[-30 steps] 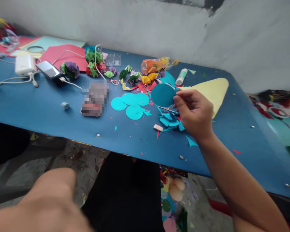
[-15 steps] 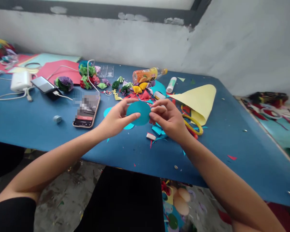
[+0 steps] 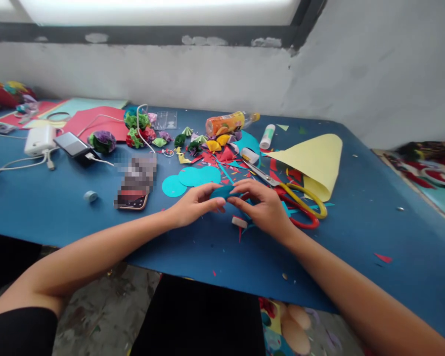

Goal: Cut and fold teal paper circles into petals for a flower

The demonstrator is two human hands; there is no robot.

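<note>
Between my two hands is a blue paper circle, tilted so that only a narrow face shows. My left hand pinches its left side between thumb and fingers. The fingers of my right hand close on its right edge. Several more blue paper circles lie overlapping on the table just beyond my left hand. Scissors with yellow and red handles rest partly behind my right hand. A white eraser sits on the table below the hands.
Red and blue scraps litter the middle. Behind them are an orange-labelled bottle, a glue stick and folded paper pieces. A yellow paper cone lies right. Left are a phone, a power bank and paper flowers.
Both hands have come lower and nearer the table. The blue circle, facing me flat before, is now tipped over. The view has shifted, and the scissors and the circles on the table show more fully.
</note>
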